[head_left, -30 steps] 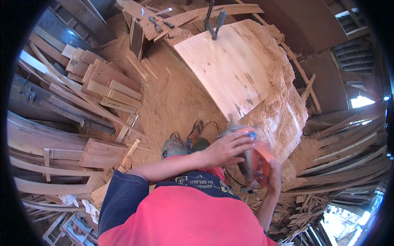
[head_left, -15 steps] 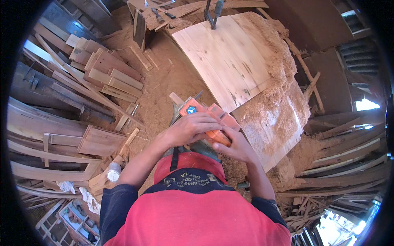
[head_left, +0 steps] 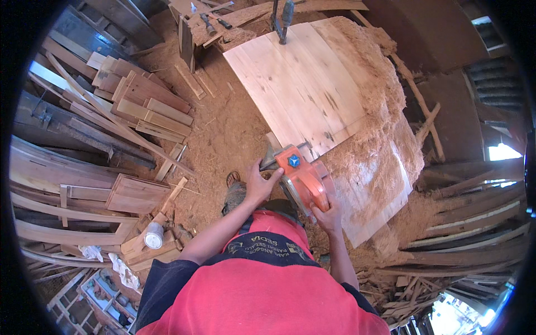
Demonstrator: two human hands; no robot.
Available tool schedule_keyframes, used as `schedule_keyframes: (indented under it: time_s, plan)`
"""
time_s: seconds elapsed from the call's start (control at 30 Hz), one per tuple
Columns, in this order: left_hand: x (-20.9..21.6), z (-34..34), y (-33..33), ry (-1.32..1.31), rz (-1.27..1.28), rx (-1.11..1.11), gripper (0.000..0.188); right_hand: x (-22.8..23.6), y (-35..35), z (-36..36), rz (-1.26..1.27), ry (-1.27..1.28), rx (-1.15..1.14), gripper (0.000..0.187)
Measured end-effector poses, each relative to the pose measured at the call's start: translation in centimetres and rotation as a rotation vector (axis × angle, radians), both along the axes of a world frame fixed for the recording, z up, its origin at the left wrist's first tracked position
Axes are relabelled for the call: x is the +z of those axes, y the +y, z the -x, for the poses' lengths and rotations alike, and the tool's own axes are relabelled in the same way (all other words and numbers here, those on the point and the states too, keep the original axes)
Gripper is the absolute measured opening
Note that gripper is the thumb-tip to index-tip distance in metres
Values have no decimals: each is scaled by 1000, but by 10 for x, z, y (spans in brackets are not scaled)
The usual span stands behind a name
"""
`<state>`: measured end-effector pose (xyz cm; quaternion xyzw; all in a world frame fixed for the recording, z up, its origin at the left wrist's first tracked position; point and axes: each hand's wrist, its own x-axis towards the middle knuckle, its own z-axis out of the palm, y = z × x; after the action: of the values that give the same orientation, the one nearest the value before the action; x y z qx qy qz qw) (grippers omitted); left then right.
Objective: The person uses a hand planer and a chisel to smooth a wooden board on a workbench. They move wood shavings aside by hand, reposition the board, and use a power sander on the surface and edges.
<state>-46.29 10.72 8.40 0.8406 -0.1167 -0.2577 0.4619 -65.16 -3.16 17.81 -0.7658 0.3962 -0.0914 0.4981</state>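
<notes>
One orange boxy pwr planer (head_left: 307, 183) w/ blue knob (head_left: 293, 161), L hand (head_left: 260, 185) grasping side, R hand (head_left: 329, 216) gripping rear; by near end of pale flat wood panel (head_left: 298, 84). Tilted touchdown might gouge it.

Planer housing (head_left: 305, 182) plastic; panel (head_left: 296, 78) smooth, matt wood

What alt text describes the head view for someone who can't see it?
Right hand grips an orange planer, left hand at its side, by the near corner of a pale panel. A clamp stands at the panel's far edge; shavings heap along its right.
</notes>
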Motion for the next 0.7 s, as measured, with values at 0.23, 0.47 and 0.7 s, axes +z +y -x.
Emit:
schedule_keyframes:
  time_s: [0.23, 0.47, 0.7]
  plan:
    - [-4, -3, -19, -64, -18, 0, 91, -11, -13, 3, 25, 118, 58, 21]
    - [-24, -49, -23, -124, -8, 2, 89, -17, -12, -47, 31, 59, 36, 24]
    - [-59, -119, -23, -61, 139, 39, 89, -21, -17, -120, 80, 20, 51, 25]
